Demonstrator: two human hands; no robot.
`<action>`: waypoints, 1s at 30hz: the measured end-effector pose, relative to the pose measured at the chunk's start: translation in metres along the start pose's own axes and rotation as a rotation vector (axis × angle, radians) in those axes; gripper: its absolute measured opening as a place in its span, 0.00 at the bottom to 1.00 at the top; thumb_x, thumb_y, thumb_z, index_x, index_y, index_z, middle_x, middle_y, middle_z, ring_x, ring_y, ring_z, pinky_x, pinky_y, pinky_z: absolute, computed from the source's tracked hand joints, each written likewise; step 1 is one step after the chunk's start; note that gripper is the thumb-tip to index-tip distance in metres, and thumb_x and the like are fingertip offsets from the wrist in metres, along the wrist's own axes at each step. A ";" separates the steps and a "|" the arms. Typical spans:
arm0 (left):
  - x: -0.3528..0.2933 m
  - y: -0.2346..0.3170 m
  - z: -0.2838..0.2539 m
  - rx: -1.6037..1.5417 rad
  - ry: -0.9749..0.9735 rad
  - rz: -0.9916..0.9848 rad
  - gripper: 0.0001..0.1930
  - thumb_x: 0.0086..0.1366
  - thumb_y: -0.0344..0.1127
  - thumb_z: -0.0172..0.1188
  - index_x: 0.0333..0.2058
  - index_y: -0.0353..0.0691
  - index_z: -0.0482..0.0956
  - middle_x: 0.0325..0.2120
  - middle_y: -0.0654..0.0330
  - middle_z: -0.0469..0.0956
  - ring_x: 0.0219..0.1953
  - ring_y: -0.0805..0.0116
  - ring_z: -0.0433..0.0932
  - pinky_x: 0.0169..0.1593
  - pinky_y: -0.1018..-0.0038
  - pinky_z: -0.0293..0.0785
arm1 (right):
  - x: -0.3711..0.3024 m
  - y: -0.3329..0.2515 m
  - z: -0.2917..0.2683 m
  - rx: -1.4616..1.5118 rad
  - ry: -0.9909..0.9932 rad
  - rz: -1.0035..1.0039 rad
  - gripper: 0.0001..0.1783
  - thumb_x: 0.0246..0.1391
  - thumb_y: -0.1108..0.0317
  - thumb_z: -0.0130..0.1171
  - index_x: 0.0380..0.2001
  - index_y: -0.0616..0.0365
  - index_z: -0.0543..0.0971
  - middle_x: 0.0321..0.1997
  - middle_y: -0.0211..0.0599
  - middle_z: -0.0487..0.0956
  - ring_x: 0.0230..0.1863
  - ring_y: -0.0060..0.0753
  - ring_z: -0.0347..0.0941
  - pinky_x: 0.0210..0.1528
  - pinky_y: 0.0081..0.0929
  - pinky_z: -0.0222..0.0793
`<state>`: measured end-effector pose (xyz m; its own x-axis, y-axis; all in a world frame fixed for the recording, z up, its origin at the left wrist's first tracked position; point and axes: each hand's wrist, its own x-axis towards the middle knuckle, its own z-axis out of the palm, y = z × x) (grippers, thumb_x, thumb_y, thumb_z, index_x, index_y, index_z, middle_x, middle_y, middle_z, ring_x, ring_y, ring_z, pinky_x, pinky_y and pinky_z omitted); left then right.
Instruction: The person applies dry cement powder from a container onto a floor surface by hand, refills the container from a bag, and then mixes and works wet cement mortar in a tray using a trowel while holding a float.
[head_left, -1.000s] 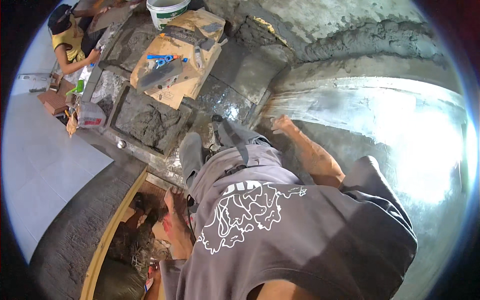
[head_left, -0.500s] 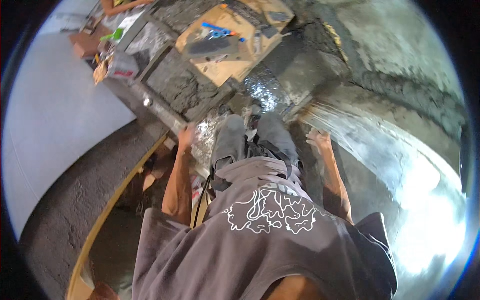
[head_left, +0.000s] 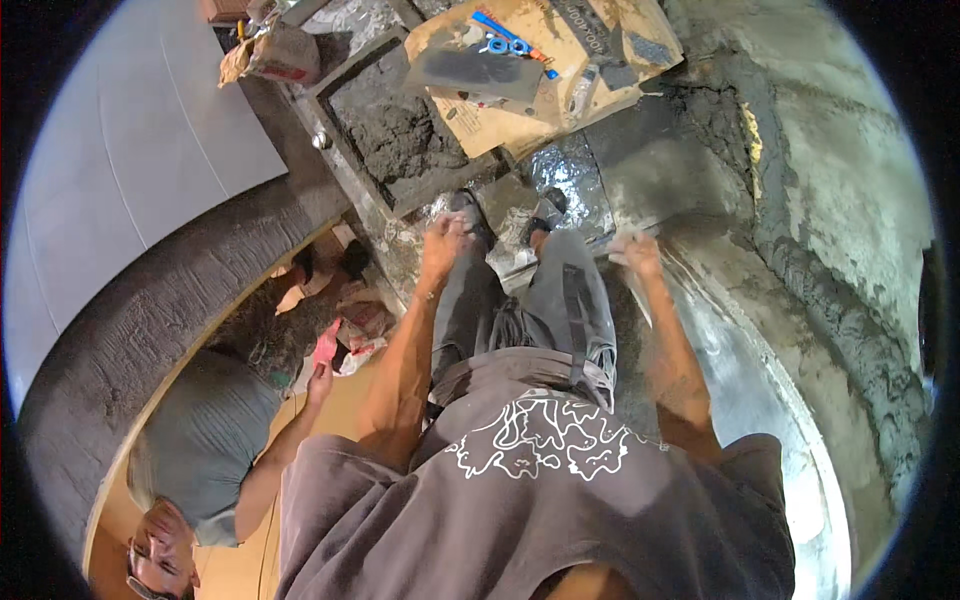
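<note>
So we've got both hands out in front of our knees here. The left hand (head_left: 447,242) hangs over the left shoe (head_left: 478,225), fingers loosely curled; we see nothing in it, but can't tell whether the fingertips meet. The right hand (head_left: 636,250) is out past the right knee, near the pale, shiny ledge (head_left: 800,410). It's too blurry to tell how far its fingers are spread or if they've got hold of anything, and we can't tell if it's touching the ledge either.

Nearest trouble, imo: the wet floor (head_left: 562,165) ahead of our shoes. It looks slick, so shifting our weight too quickly could cost us our footing. Just ahead and to the left, the framed bed of lumpy grey mix (head_left: 395,130) looks soft, so a stray foot or palm could dent it.

The cardboard (head_left: 490,125) overlaps that bed's corner, with a dark flat plate (head_left: 475,72) and a blue tool (head_left: 512,35) on top. Catch its edge and those could slide off.

Also, a co-worker's hand (head_left: 318,385) is below our left forearm, by something pink (head_left: 326,345); swinging that elbow without looking could mean a bump.
</note>
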<state>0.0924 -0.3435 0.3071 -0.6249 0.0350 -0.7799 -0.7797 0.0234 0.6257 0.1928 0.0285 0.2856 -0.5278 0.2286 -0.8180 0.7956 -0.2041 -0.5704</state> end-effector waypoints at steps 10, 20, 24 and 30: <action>0.068 0.014 0.058 0.057 -0.100 0.287 0.12 0.69 0.33 0.49 0.47 0.33 0.72 0.40 0.55 0.78 0.38 0.73 0.77 0.42 0.77 0.74 | 0.119 -0.046 0.124 -0.167 -0.066 -0.318 0.17 0.60 0.63 0.52 0.46 0.64 0.73 0.38 0.41 0.79 0.38 0.31 0.78 0.34 0.27 0.76; 0.189 0.037 0.055 0.185 -0.454 0.770 0.15 0.59 0.26 0.51 0.46 0.30 0.72 0.40 0.51 0.77 0.35 0.67 0.78 0.44 0.73 0.73 | 0.221 -0.052 0.190 -0.143 0.187 -0.843 0.12 0.57 0.69 0.53 0.43 0.63 0.74 0.34 0.38 0.79 0.33 0.25 0.78 0.31 0.24 0.71; 0.248 0.005 0.076 0.157 -0.642 0.955 0.14 0.55 0.26 0.54 0.42 0.30 0.76 0.34 0.51 0.78 0.32 0.67 0.78 0.37 0.75 0.74 | 0.255 -0.056 0.176 0.034 0.342 -0.887 0.11 0.56 0.73 0.55 0.42 0.64 0.74 0.32 0.36 0.78 0.30 0.24 0.78 0.30 0.20 0.71; 0.283 -0.044 0.064 0.192 -0.660 1.028 0.13 0.54 0.27 0.57 0.40 0.30 0.77 0.33 0.49 0.79 0.30 0.65 0.78 0.36 0.75 0.74 | 0.259 -0.021 0.172 -0.380 0.433 -1.139 0.11 0.57 0.77 0.48 0.43 0.66 0.74 0.39 0.39 0.73 0.31 0.22 0.75 0.34 0.19 0.70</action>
<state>-0.0480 -0.2708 0.0596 -0.7604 0.6195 0.1952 0.1142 -0.1684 0.9791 -0.0121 -0.0721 0.0727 -0.8823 0.3990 0.2496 0.0311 0.5786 -0.8150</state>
